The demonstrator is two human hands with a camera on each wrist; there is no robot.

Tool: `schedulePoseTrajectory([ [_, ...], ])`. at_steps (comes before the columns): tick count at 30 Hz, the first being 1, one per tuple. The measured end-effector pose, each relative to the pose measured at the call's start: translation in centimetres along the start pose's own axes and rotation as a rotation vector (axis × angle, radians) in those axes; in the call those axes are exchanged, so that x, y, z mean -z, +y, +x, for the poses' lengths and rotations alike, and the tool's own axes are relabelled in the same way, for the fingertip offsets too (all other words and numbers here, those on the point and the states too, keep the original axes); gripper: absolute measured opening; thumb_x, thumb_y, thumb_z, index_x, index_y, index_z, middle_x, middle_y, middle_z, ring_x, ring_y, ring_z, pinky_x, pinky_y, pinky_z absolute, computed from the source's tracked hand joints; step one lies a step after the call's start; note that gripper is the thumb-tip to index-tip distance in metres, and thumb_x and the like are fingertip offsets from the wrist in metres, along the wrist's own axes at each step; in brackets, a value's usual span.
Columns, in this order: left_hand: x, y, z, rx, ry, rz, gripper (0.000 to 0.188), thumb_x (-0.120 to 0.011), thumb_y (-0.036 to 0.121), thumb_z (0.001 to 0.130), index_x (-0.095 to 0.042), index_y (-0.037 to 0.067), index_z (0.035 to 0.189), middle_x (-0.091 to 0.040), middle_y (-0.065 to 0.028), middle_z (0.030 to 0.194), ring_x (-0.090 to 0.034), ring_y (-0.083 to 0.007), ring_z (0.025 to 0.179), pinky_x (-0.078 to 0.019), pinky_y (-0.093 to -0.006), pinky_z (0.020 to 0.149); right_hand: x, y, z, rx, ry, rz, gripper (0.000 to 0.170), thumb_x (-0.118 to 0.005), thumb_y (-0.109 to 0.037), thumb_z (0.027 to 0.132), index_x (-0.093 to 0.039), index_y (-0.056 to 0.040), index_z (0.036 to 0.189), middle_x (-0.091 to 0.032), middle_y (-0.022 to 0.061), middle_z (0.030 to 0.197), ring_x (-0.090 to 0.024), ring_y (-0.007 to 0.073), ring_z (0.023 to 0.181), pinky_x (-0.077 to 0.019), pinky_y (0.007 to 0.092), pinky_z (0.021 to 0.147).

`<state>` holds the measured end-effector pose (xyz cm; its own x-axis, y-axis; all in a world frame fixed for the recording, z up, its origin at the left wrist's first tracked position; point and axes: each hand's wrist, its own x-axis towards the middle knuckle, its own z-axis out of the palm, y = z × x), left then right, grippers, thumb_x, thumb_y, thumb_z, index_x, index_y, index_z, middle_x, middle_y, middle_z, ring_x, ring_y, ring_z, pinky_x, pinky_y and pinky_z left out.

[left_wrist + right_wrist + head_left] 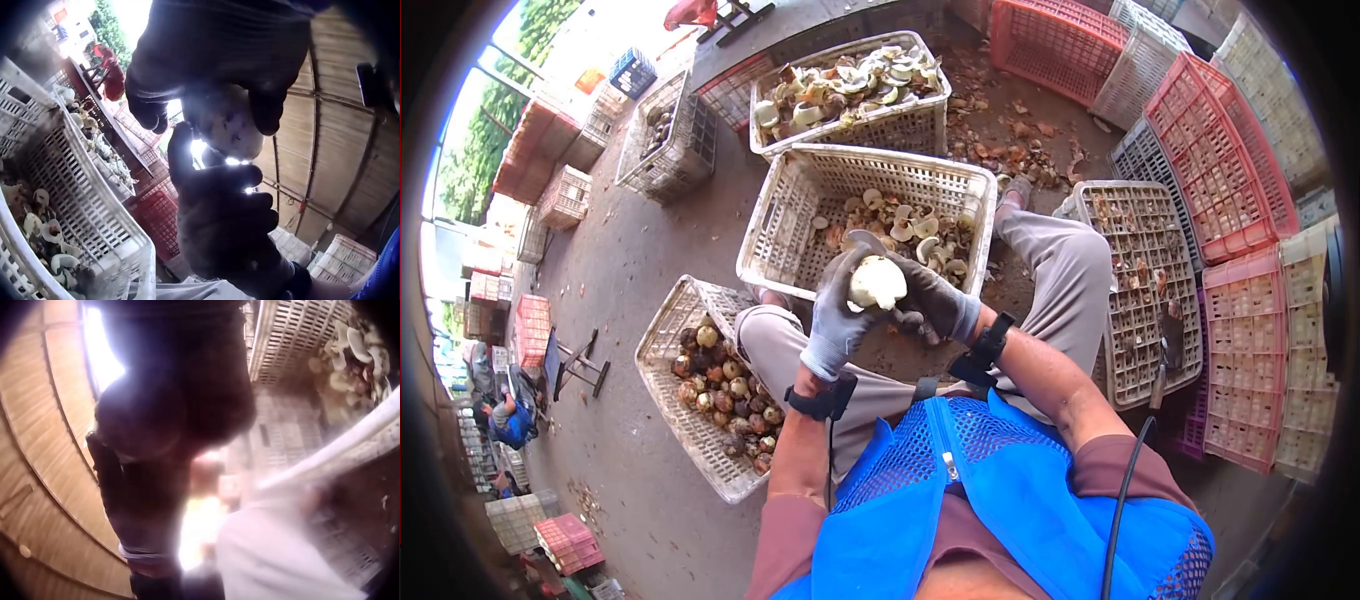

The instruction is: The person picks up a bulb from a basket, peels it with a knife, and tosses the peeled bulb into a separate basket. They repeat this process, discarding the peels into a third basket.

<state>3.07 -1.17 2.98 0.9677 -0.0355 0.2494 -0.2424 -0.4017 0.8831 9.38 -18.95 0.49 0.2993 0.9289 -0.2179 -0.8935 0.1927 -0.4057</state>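
Observation:
A pale, peeled onion (878, 283) is held between both gloved hands, above the near rim of a white crate (760, 215). My left hand (840, 308) grips it from the left, fingers wrapped round its side. From the right, my right hand (940, 300) holds it with curled fingers. In the left wrist view the onion (234, 128) sits between the left hand (219, 44) above and the right hand (225, 219) below. The right wrist view is dark and blurred around the onion (140, 419). Whether a small blade is in the right hand I cannot tell.
Onion peelings (920, 225) lie in the white crate between the knees. Unpeeled onions (725, 385) fill a crate at the left. Another crate of peelings (850, 85) stands beyond. An upturned crate (1150, 290) with a trowel-like tool (1168, 345) is at the right, near stacked red crates (1215, 160).

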Motion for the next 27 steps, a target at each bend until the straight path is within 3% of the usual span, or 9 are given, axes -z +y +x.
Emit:
schedulePoseTrajectory([
  [2,0.6,1.5,-0.4,-0.073,0.079,0.302,0.089,-0.082,0.011,0.072,-0.033,0.008,0.146,-0.052,-0.0131,0.132,-0.050,-0.0181,0.120,-0.0443,-0.0343,0.099,0.4,-0.6,0.2,0.025,-0.023,0.090,0.039,-0.050,-0.050,0.095,-0.061,-0.0147,0.107,-0.065,0.0052,0.069,-0.051,0.0107,0.042,-0.0389,0.0213,0.038],
  [3,0.7,2.8,-1.1,0.273,0.001,-0.277,0.093,-0.082,0.020,0.074,-0.028,0.009,0.149,-0.050,-0.0129,0.134,-0.048,-0.0184,0.122,-0.0427,-0.0343,0.100,-0.3,-1.1,0.1,0.036,-0.035,0.134,0.038,-0.051,-0.049,0.095,-0.060,-0.0148,0.110,-0.066,0.0052,0.072,-0.051,0.0103,0.043,-0.0392,0.0211,0.039],
  [6,1.1,4.3,-0.5,0.281,-0.124,-0.752,0.090,-0.078,0.027,0.079,-0.025,0.008,0.149,-0.049,-0.0112,0.134,-0.051,-0.0182,0.119,-0.0437,-0.0323,0.098,-3.4,-2.6,-1.1,0.381,0.313,-0.542,0.053,-0.063,-0.032,0.091,-0.045,-0.0089,0.136,-0.064,0.0046,0.100,-0.058,0.0068,0.070,-0.0468,0.0186,0.059],
  [8,0.3,4.3,-0.6,0.351,0.040,-0.854,0.082,-0.074,0.032,0.083,-0.029,0.004,0.146,-0.051,-0.0089,0.130,-0.055,-0.0181,0.112,-0.0462,-0.0294,0.094,-4.8,-1.8,-0.7,0.737,0.346,-0.848,0.053,-0.073,-0.022,0.084,-0.047,-0.0042,0.127,-0.064,0.0106,0.108,-0.066,0.0197,0.088,-0.0535,0.0323,0.080],
  [10,0.3,3.2,0.0,0.324,0.074,-0.776,0.079,-0.075,0.031,0.081,-0.033,0.003,0.143,-0.052,-0.0095,0.128,-0.056,-0.0195,0.113,-0.0491,-0.0321,0.093,-4.9,-1.2,-1.1,0.898,0.477,-1.363,0.060,-0.074,-0.022,0.083,-0.043,-0.0077,0.131,-0.064,0.0169,0.109,-0.068,0.0245,0.091,-0.0536,0.0329,0.078],
  [13,0.9,4.4,-0.3,0.310,0.074,-0.902,0.080,-0.077,0.033,0.079,-0.036,0.002,0.140,-0.053,-0.0105,0.126,-0.056,-0.0208,0.114,-0.0516,-0.0341,0.092,-5.8,-1.0,-1.9,1.022,0.406,-1.436,0.065,-0.074,-0.018,0.081,-0.039,-0.0093,0.135,-0.066,0.0172,0.099,-0.069,0.0302,0.087,-0.0549,0.0353,0.073],
  [16,1.2,3.0,-1.1,0.299,0.088,-1.045,0.086,-0.079,0.039,0.074,-0.036,0.001,0.139,-0.052,-0.0113,0.128,-0.056,-0.0223,0.115,-0.0522,-0.0349,0.092,-5.5,-1.8,-3.4,0.771,0.343,-1.558,0.072,-0.074,-0.012,0.078,-0.035,-0.0107,0.138,-0.067,0.0145,0.089,-0.069,0.0320,0.077,-0.0551,0.0388,0.065],
  [21,0.8,2.4,-1.6,0.352,0.093,-0.986,0.094,-0.078,0.047,0.071,-0.034,0.002,0.141,-0.050,-0.0105,0.130,-0.056,-0.0219,0.116,-0.0516,-0.0345,0.093,-5.8,-2.0,-3.7,0.739,0.438,-1.950,0.076,-0.068,-0.021,0.081,-0.031,-0.0111,0.147,-0.067,0.0156,0.081,-0.066,0.0359,0.066,-0.0529,0.0442,0.057],
  [27,0.2,3.7,-1.6,0.352,0.081,-0.825,0.087,-0.079,0.047,0.073,-0.039,0.004,0.137,-0.055,-0.0051,0.118,-0.058,-0.0141,0.104,-0.0523,-0.0284,0.086,-5.3,-1.6,-3.6,0.786,0.509,-2.133,0.080,-0.071,-0.033,0.081,-0.031,-0.0067,0.146,-0.060,0.0117,0.063,-0.063,0.0309,0.054,-0.0473,0.0431,0.046],
])
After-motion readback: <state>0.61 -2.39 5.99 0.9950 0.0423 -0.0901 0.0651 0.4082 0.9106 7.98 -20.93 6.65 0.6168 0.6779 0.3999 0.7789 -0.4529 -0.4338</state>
